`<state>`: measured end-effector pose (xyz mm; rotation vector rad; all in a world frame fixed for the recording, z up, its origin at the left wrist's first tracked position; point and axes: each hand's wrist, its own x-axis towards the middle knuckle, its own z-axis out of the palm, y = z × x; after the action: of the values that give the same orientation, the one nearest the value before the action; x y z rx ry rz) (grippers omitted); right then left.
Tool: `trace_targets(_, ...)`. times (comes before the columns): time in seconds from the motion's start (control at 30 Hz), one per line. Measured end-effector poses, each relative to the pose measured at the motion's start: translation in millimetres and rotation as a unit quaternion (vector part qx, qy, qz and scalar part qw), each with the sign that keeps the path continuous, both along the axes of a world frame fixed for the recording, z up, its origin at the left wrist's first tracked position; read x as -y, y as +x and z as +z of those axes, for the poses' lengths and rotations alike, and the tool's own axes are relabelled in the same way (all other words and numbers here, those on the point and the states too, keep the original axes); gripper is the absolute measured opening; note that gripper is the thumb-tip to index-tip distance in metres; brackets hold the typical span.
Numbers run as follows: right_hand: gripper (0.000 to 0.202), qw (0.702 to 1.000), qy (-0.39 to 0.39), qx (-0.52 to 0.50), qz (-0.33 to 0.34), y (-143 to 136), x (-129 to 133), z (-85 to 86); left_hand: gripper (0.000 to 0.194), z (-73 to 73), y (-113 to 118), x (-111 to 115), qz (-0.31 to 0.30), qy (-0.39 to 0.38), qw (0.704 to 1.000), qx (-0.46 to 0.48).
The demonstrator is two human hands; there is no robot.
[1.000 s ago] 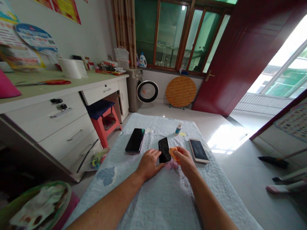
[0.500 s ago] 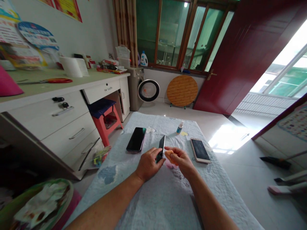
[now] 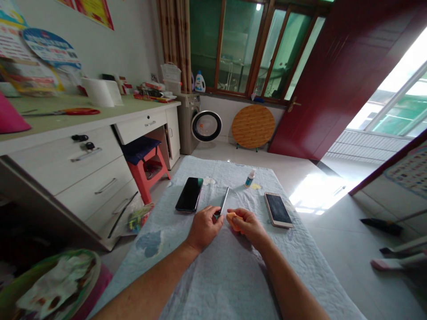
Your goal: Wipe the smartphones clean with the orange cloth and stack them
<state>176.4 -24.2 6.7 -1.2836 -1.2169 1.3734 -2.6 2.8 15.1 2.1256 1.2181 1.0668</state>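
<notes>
My left hand [image 3: 204,227] is closed on the near end of a smartphone [image 3: 224,201], which stands edge-on so that mostly its thin side shows. Just right of it, my right hand [image 3: 247,226] pinches an orange cloth [image 3: 234,221], bunched up close to the phone's edge. To the left a black smartphone [image 3: 190,194] lies face up on the pale blue cloth cover [image 3: 213,266]. A gold-framed smartphone [image 3: 278,210] with a dark screen lies to the right. Beyond my hands a small spray bottle [image 3: 249,178] with a blue label stands upright.
A white desk [image 3: 93,178] runs along the left, bearing scissors [image 3: 80,111] and a paper roll [image 3: 100,92]. Under it is a red stool [image 3: 147,166]. A waste bin [image 3: 96,275] stands at the lower left. A washing machine [image 3: 187,120] with its door open is at the back.
The phone in my left hand has turned more edge-on, so less of its face shows. My right hand with the orange cloth has shifted slightly left and rotated.
</notes>
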Motion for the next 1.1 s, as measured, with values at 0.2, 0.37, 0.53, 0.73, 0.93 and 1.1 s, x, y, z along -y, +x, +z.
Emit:
trace_targets(0.2,0.05,1.0,0.0,-0.011,-0.01,-1.3,-0.6,-2.1,0.026,3.2,1.8,0.3,-0.012,-0.111,0.988,0.106)
trace_targets(0.37,0.047,0.999,-0.002,0.003,-0.042,2.4,-2.4,-7.5,0.033,-7.7,3.9,-5.2,-0.028,-0.206,0.96,0.188)
trace_targets(0.53,0.044,0.996,0.01,0.049,-0.076,6.9,-3.6,-6.1,0.055,-17.7,5.2,-8.5,-0.054,-0.243,0.95,0.189)
trace_targets(0.73,0.045,0.988,0.018,0.12,-0.095,6.2,-3.1,-6.2,0.059,-16.9,4.9,-3.8,-0.064,-0.176,0.981,0.053)
trace_targets(0.93,0.044,0.987,0.022,0.134,-0.084,1.8,-1.5,-3.4,0.067,-13.1,5.0,-1.7,-0.034,-0.142,0.989,-0.038)
trace_targets(1.1,0.041,0.988,0.022,0.132,-0.082,-1.7,-0.2,1.3,0.063,-10.2,5.5,-1.3,-0.023,-0.12,0.99,-0.077)
